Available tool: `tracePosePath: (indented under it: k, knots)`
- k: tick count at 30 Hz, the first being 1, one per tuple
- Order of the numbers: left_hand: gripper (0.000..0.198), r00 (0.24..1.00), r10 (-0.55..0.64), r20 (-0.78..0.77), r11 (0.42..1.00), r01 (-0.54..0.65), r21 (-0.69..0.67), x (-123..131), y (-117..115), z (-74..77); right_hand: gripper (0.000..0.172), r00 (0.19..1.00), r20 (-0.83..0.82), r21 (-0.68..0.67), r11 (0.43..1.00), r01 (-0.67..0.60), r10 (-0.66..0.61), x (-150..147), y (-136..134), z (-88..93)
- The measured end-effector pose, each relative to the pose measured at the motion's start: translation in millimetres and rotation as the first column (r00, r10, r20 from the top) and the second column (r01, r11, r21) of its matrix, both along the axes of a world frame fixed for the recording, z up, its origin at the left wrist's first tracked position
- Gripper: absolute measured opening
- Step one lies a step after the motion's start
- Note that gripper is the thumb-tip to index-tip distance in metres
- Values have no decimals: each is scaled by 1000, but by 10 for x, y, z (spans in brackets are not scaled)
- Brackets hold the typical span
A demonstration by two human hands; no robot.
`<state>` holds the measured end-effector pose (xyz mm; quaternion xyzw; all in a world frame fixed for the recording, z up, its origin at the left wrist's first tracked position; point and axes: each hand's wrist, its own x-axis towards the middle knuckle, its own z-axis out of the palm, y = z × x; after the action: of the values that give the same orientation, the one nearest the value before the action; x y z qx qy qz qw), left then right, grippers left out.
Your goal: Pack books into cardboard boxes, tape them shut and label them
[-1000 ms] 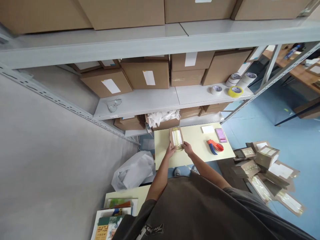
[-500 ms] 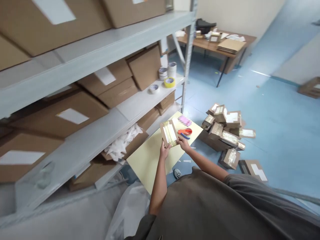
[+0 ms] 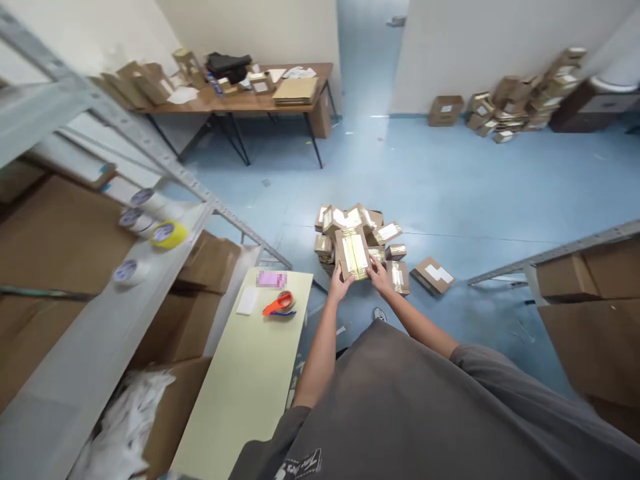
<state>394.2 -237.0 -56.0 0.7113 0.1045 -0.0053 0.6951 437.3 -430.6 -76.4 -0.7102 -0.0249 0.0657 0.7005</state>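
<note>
I hold a small taped cardboard box (image 3: pixel 353 253) out in front of me, above a heap of similar taped boxes (image 3: pixel 360 230) on the blue floor. My left hand (image 3: pixel 339 285) grips its lower left corner and my right hand (image 3: pixel 379 277) grips its lower right edge. Both hands are closed on the box. Pale tape and a white label run along the box's top face.
A pale yellow table (image 3: pixel 250 373) at lower left carries a red tape dispenser (image 3: pixel 279 305) and a white pad (image 3: pixel 247 301). Grey shelving (image 3: pixel 95 313) with cartons and tape rolls (image 3: pixel 169 234) fills the left. A wooden desk (image 3: pixel 250 100) and more boxes (image 3: pixel 515 107) stand at the far wall.
I have turned right, away from the shelving. The box left the yellow table and is now held over the heap of boxes on the floor, both hands still gripping it.
</note>
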Motion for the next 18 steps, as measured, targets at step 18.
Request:
tracePosePath:
  k: [18]
  knots:
    - [114, 948, -95, -305, 962, 166, 216, 1227, -1970, -274, 78, 927, -19, -346, 872, 346, -375, 761, -2597, -247]
